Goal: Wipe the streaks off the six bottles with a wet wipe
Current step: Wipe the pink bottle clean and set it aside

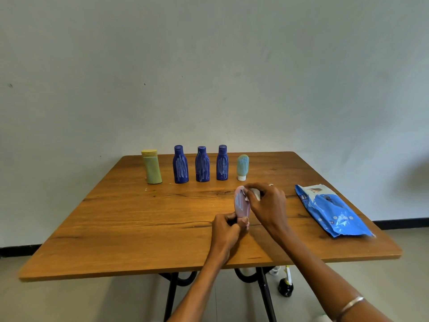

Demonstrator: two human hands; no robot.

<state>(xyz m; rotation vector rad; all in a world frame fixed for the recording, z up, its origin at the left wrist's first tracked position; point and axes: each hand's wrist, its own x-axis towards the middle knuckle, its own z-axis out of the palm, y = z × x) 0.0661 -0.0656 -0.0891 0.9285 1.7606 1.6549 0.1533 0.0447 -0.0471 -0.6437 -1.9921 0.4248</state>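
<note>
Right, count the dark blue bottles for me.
3, upright in the back row: left, middle, right, between the yellow bottle and the teal tube. None looks hidden.

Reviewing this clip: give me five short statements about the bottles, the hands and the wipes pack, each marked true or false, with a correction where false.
1. The left hand grips the pink bottle at its lower end. True.
2. The right hand presses a wet wipe to the pink bottle. True.
3. Five dark blue bottles stand in the row. False: three dark blue bottles, plus a yellow-green bottle and a light blue tube.
4. The blue wipes pack lies at the table's left edge. False: it lies on the right side.
5. The dark blue bottles are streak-free. False: white streaks show.
</note>
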